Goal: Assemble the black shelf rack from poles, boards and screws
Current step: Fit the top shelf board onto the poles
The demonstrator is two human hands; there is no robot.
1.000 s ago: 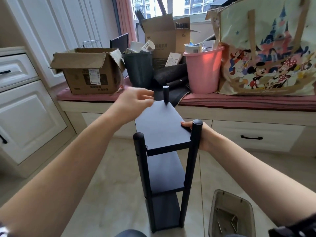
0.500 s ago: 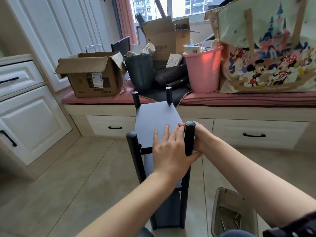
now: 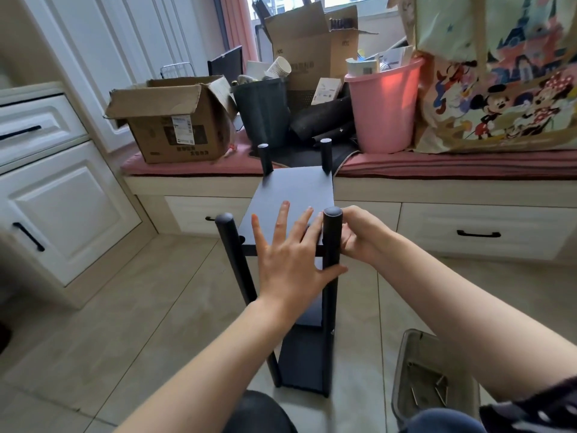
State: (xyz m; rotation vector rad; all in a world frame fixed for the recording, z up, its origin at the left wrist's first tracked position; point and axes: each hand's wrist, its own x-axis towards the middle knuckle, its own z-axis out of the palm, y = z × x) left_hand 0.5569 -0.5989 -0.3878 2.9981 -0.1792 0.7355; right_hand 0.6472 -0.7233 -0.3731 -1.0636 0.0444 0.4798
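Observation:
The black shelf rack (image 3: 293,195) stands upright on the tiled floor in front of me, with four round poles and three boards. My left hand (image 3: 290,260) lies flat on the near part of the top board, fingers straight and spread, thumb against the near right pole (image 3: 332,235). My right hand (image 3: 359,235) is at the right side of that pole near its top, fingers curled against it; what the fingertips pinch is hidden. The near left pole (image 3: 229,245) stands free.
A clear plastic bin (image 3: 434,379) with screws sits on the floor at lower right. Behind the rack runs a window bench (image 3: 437,164) crowded with a cardboard box (image 3: 175,120), a dark bin (image 3: 262,110), a pink bucket (image 3: 384,107) and a cartoon tote bag (image 3: 499,76). White cabinets (image 3: 59,198) stand at left.
My left hand came down from the far left pole and now lies flat on the near end of the top board. My right hand stayed at the near right pole.

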